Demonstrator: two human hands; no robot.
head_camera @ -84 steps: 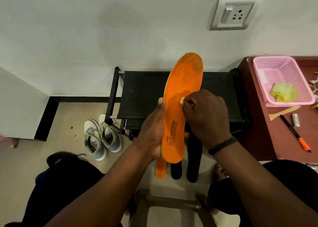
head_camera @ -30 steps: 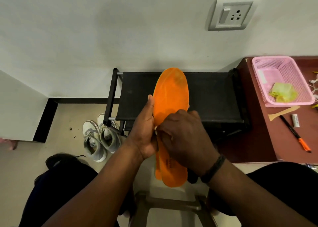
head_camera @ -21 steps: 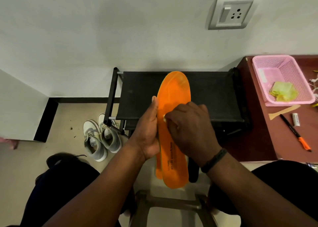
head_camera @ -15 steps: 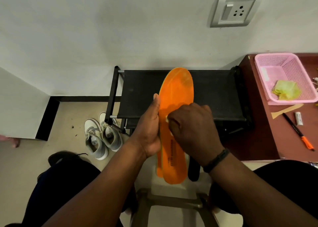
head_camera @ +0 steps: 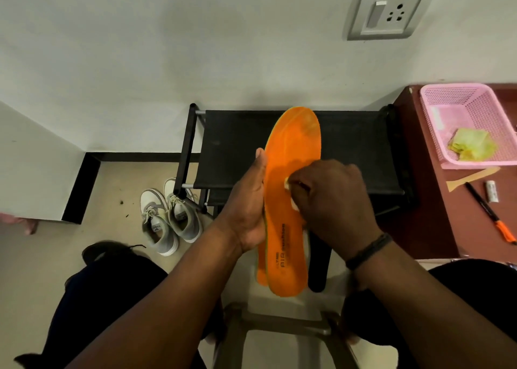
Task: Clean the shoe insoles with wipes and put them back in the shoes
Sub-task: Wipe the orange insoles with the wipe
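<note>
My left hand (head_camera: 247, 212) grips the left edge of an orange insole (head_camera: 292, 156), held upright in front of me with its toe end up. My right hand (head_camera: 333, 200) presses a small pale wipe (head_camera: 288, 184) against the middle of the insole, fingers curled round it. A second orange insole (head_camera: 261, 268) and a black insole (head_camera: 319, 262) stand behind, mostly hidden. A pair of grey and white shoes (head_camera: 169, 214) sits on the floor to the left of a black rack (head_camera: 232, 150).
A brown table (head_camera: 436, 223) at the right carries a pink basket (head_camera: 472, 108) holding crumpled yellow wipes (head_camera: 470, 144), a pen (head_camera: 489, 214), a flat wooden stick (head_camera: 472, 176) and a small white tube (head_camera: 491, 191). A stool frame (head_camera: 279, 324) stands between my knees.
My right hand with the wipe has slid back up from the lower middle of the insole toward its centre. The insole has shifted slightly right and my left hand still holds it.
</note>
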